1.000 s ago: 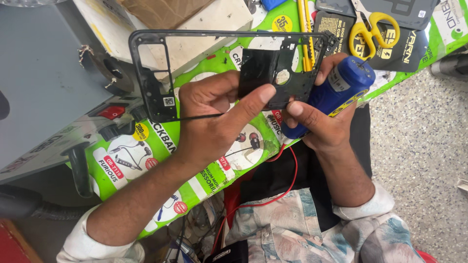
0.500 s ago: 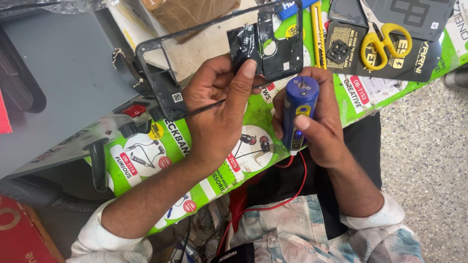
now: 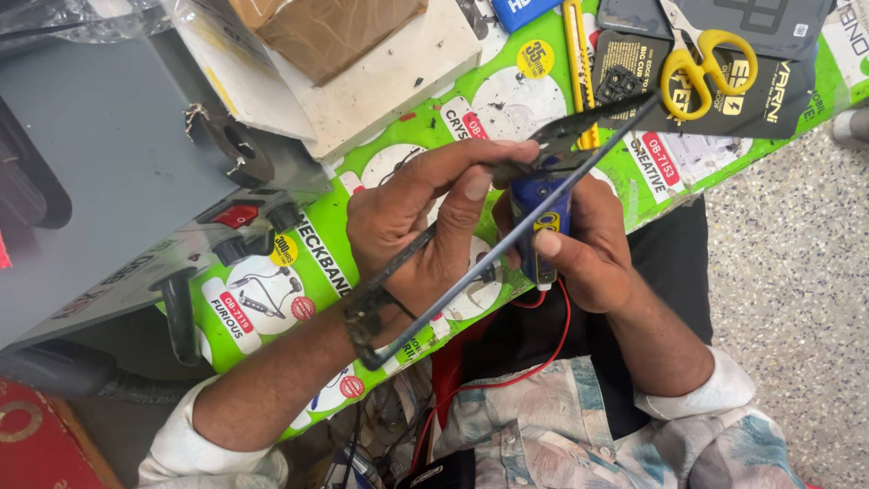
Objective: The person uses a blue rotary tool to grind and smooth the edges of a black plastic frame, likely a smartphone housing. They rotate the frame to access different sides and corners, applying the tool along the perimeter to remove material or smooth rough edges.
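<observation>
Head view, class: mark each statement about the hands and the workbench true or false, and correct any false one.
1. The left hand grips a thin black phone frame turned edge-on. True.
2. The right hand holds a red tool. False: the blue tool has red wires trailing from it.
3. Yellow-handled scissors lie on the bench. True.
4. The scissors sit in the right hand. False: they lie apart, beyond both hands.
5. A green printed sheet covers the bench. True.
</observation>
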